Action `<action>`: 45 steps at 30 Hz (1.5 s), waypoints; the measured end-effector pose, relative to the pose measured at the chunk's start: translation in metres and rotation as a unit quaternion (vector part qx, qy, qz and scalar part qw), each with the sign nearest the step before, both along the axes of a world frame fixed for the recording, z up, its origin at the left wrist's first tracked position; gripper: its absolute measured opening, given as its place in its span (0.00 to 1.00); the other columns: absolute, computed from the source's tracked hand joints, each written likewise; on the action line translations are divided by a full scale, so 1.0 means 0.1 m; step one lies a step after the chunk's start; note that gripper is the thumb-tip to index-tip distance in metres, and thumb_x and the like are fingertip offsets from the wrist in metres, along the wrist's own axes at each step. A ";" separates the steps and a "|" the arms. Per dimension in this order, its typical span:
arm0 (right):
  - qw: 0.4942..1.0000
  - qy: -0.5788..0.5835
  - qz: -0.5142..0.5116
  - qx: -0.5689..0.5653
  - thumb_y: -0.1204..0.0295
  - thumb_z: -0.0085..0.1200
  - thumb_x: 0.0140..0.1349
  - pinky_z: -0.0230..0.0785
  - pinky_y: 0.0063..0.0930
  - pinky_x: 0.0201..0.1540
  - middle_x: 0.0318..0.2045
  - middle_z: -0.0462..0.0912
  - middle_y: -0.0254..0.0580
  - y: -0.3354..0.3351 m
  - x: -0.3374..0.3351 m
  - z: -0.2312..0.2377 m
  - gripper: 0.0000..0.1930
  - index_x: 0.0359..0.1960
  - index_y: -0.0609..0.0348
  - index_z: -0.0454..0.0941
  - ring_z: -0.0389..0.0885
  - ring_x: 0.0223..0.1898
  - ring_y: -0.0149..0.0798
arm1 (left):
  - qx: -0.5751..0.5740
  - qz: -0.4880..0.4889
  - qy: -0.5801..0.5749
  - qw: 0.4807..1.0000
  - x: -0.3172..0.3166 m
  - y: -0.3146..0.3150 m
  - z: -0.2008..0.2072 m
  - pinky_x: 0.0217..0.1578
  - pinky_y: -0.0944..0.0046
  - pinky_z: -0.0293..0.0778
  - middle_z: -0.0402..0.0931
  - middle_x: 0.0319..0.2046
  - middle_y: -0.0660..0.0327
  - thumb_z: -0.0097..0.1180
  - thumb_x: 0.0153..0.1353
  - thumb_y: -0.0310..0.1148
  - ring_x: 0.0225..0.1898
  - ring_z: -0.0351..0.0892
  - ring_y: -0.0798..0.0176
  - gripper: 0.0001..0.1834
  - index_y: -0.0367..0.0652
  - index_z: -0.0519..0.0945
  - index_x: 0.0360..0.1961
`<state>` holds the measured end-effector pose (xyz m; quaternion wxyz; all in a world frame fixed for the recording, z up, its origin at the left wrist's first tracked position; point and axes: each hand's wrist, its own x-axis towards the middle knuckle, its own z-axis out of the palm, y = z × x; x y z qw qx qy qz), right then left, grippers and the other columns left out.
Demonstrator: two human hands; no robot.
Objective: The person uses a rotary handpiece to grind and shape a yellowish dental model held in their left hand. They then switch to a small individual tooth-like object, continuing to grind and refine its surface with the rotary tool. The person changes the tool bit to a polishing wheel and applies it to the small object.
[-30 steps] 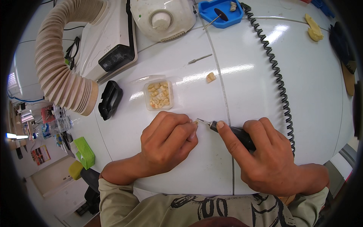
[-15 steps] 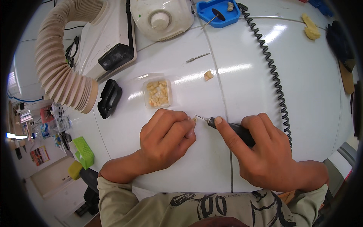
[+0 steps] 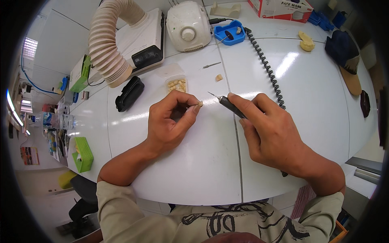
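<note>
Between thumb and forefinger, my left hand pinches a small cream-coloured dental crown. My right hand grips a dark rotary handpiece, its thin pointed bur aimed leftward and a little apart from the crown. Just beyond my left hand, a clear plastic box holds many small tooth-coloured pieces, partly hidden by that hand. Farther off lie a loose metal bur and a single cream piece.
A ribbed suction hose arches over a black case at the left. Behind stand a white control unit and a blue tray with a disc. A coiled cord crosses the right side; a cap lies beyond.
The view has shifted, showing more of the far table. My left hand has turned and opened its curled grip into a thumb-and-finger pinch. The handpiece tip sits farther from the crown.
</note>
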<state>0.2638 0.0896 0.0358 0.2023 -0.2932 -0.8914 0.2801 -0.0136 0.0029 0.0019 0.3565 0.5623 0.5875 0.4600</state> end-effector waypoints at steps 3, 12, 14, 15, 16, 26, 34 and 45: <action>1.000 -0.016 -0.010 0.003 0.81 0.63 0.68 0.81 0.46 0.36 0.39 0.80 0.51 -0.03 -0.02 0.05 0.30 0.74 0.58 0.79 0.85 0.33 0.52 | -0.006 0.017 -0.045 0.999 0.03 -0.01 0.02 0.50 0.64 0.82 0.84 0.51 0.56 0.63 0.76 0.19 0.49 0.84 0.68 0.06 0.36 0.78 0.49; 1.000 0.016 -0.015 0.020 0.79 0.61 0.68 0.80 0.47 0.36 0.37 0.82 0.55 -0.04 -0.03 -0.01 0.29 0.73 0.61 0.79 0.85 0.29 0.54 | 0.054 -0.011 -0.052 0.997 -0.03 0.00 -0.08 0.51 0.64 0.82 0.83 0.50 0.56 0.66 0.73 0.18 0.49 0.84 0.68 0.07 0.37 0.78 0.45; 0.999 0.021 -0.016 0.020 0.76 0.63 0.70 0.79 0.48 0.36 0.37 0.82 0.54 -0.03 -0.03 -0.02 0.28 0.73 0.60 0.79 0.84 0.28 0.54 | 0.048 -0.017 -0.052 0.997 -0.05 0.01 -0.07 0.51 0.64 0.82 0.83 0.50 0.56 0.67 0.73 0.18 0.49 0.84 0.68 0.07 0.38 0.79 0.44; 0.999 0.022 -0.016 0.018 0.75 0.64 0.71 0.79 0.48 0.36 0.37 0.82 0.53 -0.03 -0.02 -0.02 0.27 0.72 0.60 0.80 0.84 0.28 0.53 | 0.042 -0.022 -0.056 0.997 -0.05 0.00 -0.07 0.52 0.64 0.82 0.83 0.50 0.56 0.67 0.73 0.18 0.49 0.84 0.68 0.07 0.38 0.80 0.44; 0.999 0.024 -0.017 0.030 0.73 0.65 0.73 0.79 0.48 0.35 0.37 0.82 0.52 -0.02 -0.03 -0.03 0.27 0.73 0.59 0.80 0.84 0.28 0.53 | 0.037 -0.026 -0.059 0.997 -0.05 -0.01 -0.06 0.52 0.64 0.82 0.84 0.50 0.56 0.68 0.72 0.18 0.49 0.84 0.68 0.07 0.38 0.80 0.44; 0.985 0.046 -0.026 0.166 0.70 0.68 0.75 0.75 0.45 0.30 0.38 0.82 0.45 -0.04 -0.03 0.02 0.16 0.59 0.58 0.82 0.85 0.28 0.50 | -0.048 -0.049 -0.175 0.982 0.14 -0.17 0.11 0.53 0.65 0.88 0.88 0.48 0.60 0.74 0.70 0.19 0.51 0.89 0.68 0.12 0.38 0.84 0.50; 0.983 0.039 0.009 0.181 0.73 0.67 0.74 0.74 0.43 0.30 0.37 0.84 0.45 -0.05 -0.04 0.01 0.11 0.54 0.57 0.81 0.84 0.27 0.51 | -0.055 -0.089 -0.185 0.977 0.10 -0.15 0.05 0.56 0.65 0.89 0.89 0.47 0.60 0.75 0.69 0.18 0.51 0.91 0.68 0.13 0.37 0.88 0.53; 0.971 0.000 0.061 0.231 0.63 0.72 0.71 0.71 0.42 0.28 0.29 0.80 0.37 -0.05 -0.05 0.02 0.14 0.38 0.54 0.79 0.82 0.26 0.46 | -0.045 -0.107 -0.140 0.983 0.13 -0.17 0.07 0.56 0.66 0.88 0.91 0.46 0.59 0.74 0.70 0.18 0.50 0.92 0.68 0.10 0.35 0.88 0.50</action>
